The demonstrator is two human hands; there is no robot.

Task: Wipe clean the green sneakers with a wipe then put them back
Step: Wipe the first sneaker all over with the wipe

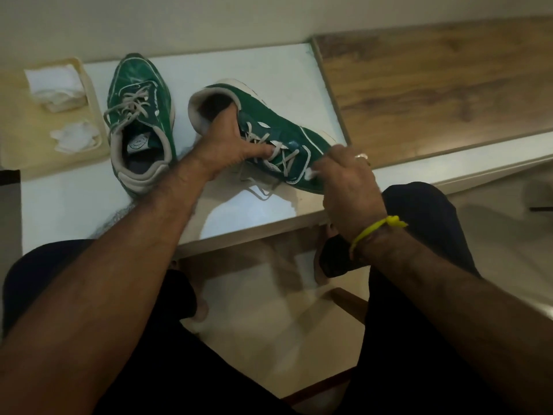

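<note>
Right hand [348,187] pinches wipe [311,174] vs. toe side of tilted sneaker [278,130]. Left hand [230,142] grips it, fingers in its collar, thumb on laces. 2nd sneaker [140,121] sits just left of it on table [269,70].

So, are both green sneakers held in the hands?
No, the left sneaker stands alone on the table; the hands hold only the right sneaker.

Both forearms are bare. A yellow band [377,229] circles the wrist behind the right hand [348,181], with 1 ring [361,156] on a finger; dark trousers [425,211].
</note>
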